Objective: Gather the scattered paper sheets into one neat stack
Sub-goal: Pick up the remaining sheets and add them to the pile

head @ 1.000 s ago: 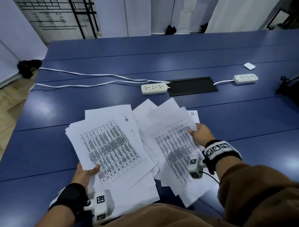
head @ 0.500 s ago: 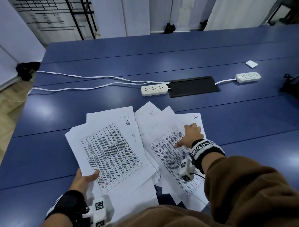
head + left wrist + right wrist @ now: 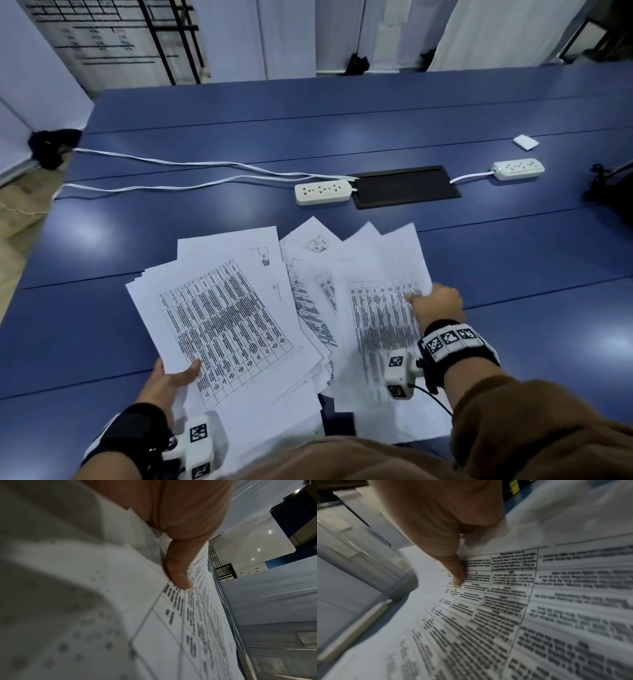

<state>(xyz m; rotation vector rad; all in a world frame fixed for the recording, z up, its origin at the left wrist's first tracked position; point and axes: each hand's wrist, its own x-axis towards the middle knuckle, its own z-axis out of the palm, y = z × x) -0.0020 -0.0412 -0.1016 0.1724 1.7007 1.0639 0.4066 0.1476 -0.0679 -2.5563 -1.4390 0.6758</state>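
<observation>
White printed sheets lie fanned over the near part of the blue table (image 3: pixel 342 113). The left pile (image 3: pixel 222 308) has a table-printed page on top; my left hand (image 3: pixel 171 378) grips its near left corner, thumb (image 3: pixel 178 573) on top of the page. On the right, my right hand (image 3: pixel 435 303) pinches the right edge of a lifted, blurred sheet (image 3: pixel 383 308), thumb (image 3: pixel 456 573) pressed on its printed grid (image 3: pixel 539 601). More loose sheets (image 3: pixel 315 274) lie underneath between the two hands. The fingers under the paper are hidden.
Beyond the sheets, a white power strip (image 3: pixel 322 192), a black cable hatch (image 3: pixel 406 186) and a second power strip (image 3: pixel 518 169) lie across the table, with white cords (image 3: pixel 171 161) running left. A small white pad (image 3: pixel 525 142) sits far right.
My right hand went from pressing on the right sheets to pinching one sheet's right edge and lifting it. My left hand kept its grip on the left pile.
</observation>
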